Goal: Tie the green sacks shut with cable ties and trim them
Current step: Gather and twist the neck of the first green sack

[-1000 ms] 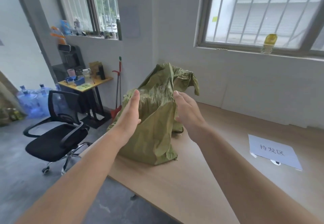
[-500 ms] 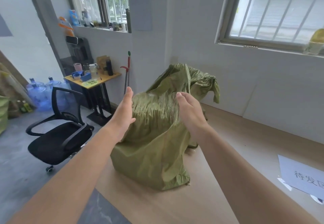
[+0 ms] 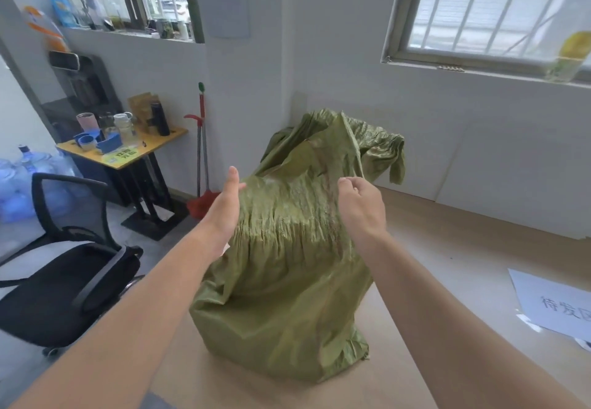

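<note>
Touching sack (image 3: 287, 280): hands (image 3: 224, 213), right (image 3: 363, 211) seemingly pinching.

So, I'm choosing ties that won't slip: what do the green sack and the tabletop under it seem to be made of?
The green sack is likely woven plastic, perhaps polypropylene: slightly glossy, with fine crinkles and stiff folds that stand up. The tabletop looks like pale wood-look laminate or veneer, matte with faint grain. The view cannot settle which of the two it is.
</note>
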{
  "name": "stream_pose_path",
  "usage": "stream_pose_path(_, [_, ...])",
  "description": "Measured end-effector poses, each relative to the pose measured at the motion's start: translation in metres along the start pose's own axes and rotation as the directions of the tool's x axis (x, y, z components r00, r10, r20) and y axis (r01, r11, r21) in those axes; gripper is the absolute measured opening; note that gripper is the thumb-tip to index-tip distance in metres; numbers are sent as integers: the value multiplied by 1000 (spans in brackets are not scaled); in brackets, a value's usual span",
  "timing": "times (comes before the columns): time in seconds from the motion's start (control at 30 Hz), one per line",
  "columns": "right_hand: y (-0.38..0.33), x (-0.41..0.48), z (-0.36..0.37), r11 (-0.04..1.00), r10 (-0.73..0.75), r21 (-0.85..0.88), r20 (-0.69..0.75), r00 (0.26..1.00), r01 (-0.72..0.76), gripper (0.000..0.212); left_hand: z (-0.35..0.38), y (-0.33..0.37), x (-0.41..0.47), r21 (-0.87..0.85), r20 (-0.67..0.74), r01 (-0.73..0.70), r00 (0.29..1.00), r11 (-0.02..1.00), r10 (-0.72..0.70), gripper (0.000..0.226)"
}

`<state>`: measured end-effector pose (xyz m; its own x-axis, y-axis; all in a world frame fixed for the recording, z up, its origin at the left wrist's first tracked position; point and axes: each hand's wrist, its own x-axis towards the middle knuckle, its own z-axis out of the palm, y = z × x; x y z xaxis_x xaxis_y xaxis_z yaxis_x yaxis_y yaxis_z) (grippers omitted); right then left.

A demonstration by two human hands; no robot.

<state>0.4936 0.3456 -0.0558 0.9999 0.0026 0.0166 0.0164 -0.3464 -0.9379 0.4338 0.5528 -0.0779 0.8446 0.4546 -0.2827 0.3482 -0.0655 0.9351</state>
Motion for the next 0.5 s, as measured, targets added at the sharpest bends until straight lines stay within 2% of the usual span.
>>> stream_pose_path(0.1, [2, 11, 12, 997, 26, -71, -38, 999, -29, 18, -2, -1, 23, 3, 6, 48, 999, 999, -48, 85])
stream_pose_path(0.3, [18, 36, 15, 900, 173, -389, -90, 981, -195, 47, -1, -15, 60, 32, -28, 194, 981, 980, -193, 92])
stream_pose_path(0.43, [27, 45, 13, 900, 249, -359, -41, 968, -247, 67, 0, -29, 71, 2, -108, 221, 970, 975, -220, 79])
stream_pose_path(0.5, [31, 49, 12, 902, 262, -344, -47, 964, -262, 59, 2, -28, 71, -12, -151, 165, 975, 986, -164, 46])
